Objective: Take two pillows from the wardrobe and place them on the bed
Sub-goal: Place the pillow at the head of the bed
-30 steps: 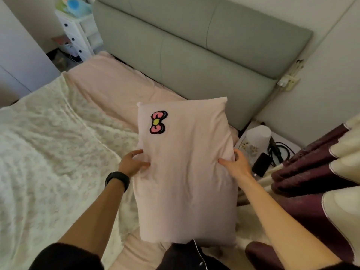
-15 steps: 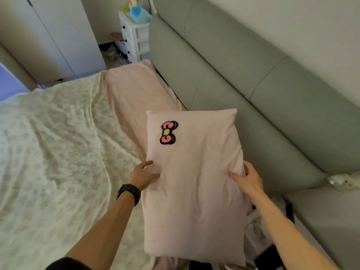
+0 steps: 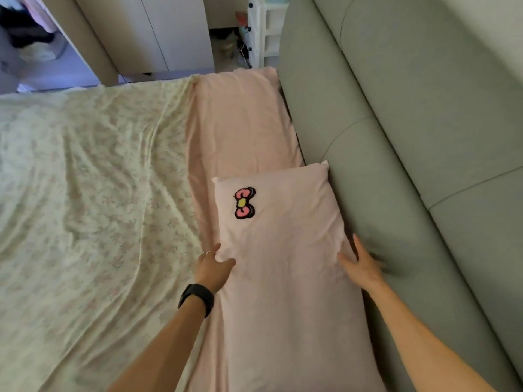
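At the bed's (image 3: 243, 123) head edge the pillow (image 3: 283, 264), aloft a second ago, now lies flat, left hand (image 3: 213, 268) and right hand (image 3: 362, 267) touching it, fingers (image 3: 357, 246) spread: one placed.

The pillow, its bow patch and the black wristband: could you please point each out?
pillow (image 3: 285, 281), head view, middle of its pink cover.
bow patch (image 3: 244, 203), head view, its yellow centre.
black wristband (image 3: 196, 299), head view, band across the left wrist.

Both arms outstretched; left hand (image 3: 213, 268), right hand (image 3: 362, 267) loosely spread.
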